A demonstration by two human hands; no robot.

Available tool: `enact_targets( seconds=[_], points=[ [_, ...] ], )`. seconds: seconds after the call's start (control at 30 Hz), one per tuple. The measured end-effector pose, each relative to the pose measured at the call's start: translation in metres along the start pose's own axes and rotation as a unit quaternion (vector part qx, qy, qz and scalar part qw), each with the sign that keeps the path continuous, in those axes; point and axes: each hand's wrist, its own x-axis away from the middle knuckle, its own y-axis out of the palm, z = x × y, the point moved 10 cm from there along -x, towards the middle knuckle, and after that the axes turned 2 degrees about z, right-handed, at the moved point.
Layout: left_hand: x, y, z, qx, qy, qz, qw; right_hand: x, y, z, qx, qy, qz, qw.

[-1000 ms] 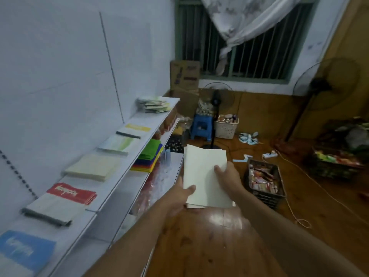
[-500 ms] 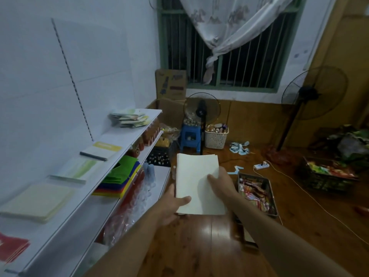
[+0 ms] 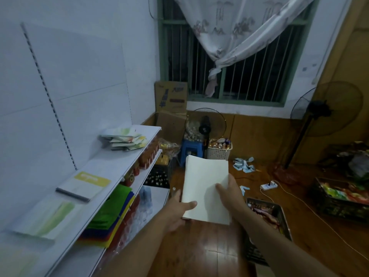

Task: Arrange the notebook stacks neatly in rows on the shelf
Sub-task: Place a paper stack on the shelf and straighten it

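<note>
I hold a pale, plain-covered notebook stack (image 3: 205, 180) in front of me over the floor, to the right of the white shelf (image 3: 117, 166). My left hand (image 3: 177, 210) grips its near left corner, thumb on top. My right hand (image 3: 231, 194) grips its right edge with fingers on the cover. On the top shelf lie a loose, untidy pile of notebooks (image 3: 123, 138) at the far end, a yellow-banded notebook stack (image 3: 83, 185) and a green-streaked stack (image 3: 48, 216) nearer me.
Lower shelves hold coloured folders (image 3: 111, 214), bottles and red packets. On the wooden floor stand a metal tray of snacks (image 3: 267, 214), a blue stool (image 3: 189, 150), a white basket (image 3: 219, 149), a small fan (image 3: 205, 124), a power strip with cord (image 3: 268, 185) and a tall fan (image 3: 327, 110).
My view has swung right and upward along the shelf; the nearest red and blue stacks have left the frame. The notebook stack stays held in both hands in front of me.
</note>
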Motion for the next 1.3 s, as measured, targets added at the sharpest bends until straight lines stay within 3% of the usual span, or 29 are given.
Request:
enact_targets(
  seconds=[0.23,0.57,0.73,0.93,1.17,1.3],
  points=[
    [-0.063,-0.035,0.010,0.023,-0.007,0.049,0.999,-0.082,0.058,0.001,0.018,-0.002,-0.065,0.998],
    [-0.077,-0.142,0.047,0.049,0.033,0.269,0.961,-0.150,0.204,-0.053,-0.015,-0.048,-0.236,0.970],
    [-0.019,-0.203,0.034,0.086,0.048,0.398,0.912,-0.105,0.298,-0.086,-0.033,-0.071,-0.383,0.921],
    [0.084,-0.277,0.002,0.133,0.062,0.541,0.828,-0.006,0.400,-0.131,-0.035,-0.152,-0.484,0.861],
    [0.175,-0.354,-0.019,0.144,0.065,0.599,0.785,0.094,0.501,-0.164,0.007,-0.209,-0.559,0.802],
    [0.180,-0.387,-0.038,0.211,0.041,0.588,0.780,0.112,0.540,-0.177,0.014,-0.229,-0.553,0.801]
  ],
)
